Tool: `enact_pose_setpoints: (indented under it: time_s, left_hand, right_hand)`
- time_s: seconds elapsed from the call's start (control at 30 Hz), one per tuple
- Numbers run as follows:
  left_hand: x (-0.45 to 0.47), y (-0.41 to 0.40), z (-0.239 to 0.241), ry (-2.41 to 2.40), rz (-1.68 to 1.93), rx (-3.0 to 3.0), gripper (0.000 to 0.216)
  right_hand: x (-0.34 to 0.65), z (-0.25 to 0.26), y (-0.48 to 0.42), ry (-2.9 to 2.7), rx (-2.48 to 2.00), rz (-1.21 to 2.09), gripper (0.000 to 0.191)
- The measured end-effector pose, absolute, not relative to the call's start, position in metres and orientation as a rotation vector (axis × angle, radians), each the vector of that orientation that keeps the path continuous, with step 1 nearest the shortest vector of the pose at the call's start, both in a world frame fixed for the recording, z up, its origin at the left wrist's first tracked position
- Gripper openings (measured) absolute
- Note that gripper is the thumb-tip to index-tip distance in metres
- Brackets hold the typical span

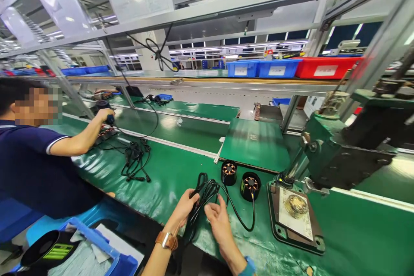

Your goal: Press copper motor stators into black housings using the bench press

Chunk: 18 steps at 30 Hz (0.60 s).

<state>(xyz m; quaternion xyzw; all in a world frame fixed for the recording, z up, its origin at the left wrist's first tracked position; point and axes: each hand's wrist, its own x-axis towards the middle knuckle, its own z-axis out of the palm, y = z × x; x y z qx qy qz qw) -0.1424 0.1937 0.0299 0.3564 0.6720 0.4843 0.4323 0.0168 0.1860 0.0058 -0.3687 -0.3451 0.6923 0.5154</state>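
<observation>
Left hand: we grip the black cable bundle.
Right hand: fingers loosely open, touching the cables.
Done: two motors stand near.
Left: cables still tangled, we judge.

Bright overhead strip lighting, glare on green mat — wide-angle edge distortion

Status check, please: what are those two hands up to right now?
Left hand grips black cable bundle. Right hand open, touching it. Two round black parts just beyond.
</observation>
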Motion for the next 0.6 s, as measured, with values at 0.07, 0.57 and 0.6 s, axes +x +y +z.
enact_pose_setpoints:
  time_s: [0.07,0.57,0.6]
  left_hand:
    - [-0.133,0.185,0.036,1.601,1.192,0.890,0.065]
    - [-0.138,0.230,0.031,2.226,1.302,0.997,0.048]
    - [-0.125,0.227,0.032,2.301,1.335,1.147,0.055]
  right_hand:
    - [-0.004,0.002,0.191,-0.885,-0.899,1.589,0.108]
    - [0.244,0.109,0.090,-1.191,-0.832,1.755,0.059]
    - [0.271,0.118,0.087,-1.219,-0.881,1.764,0.061]
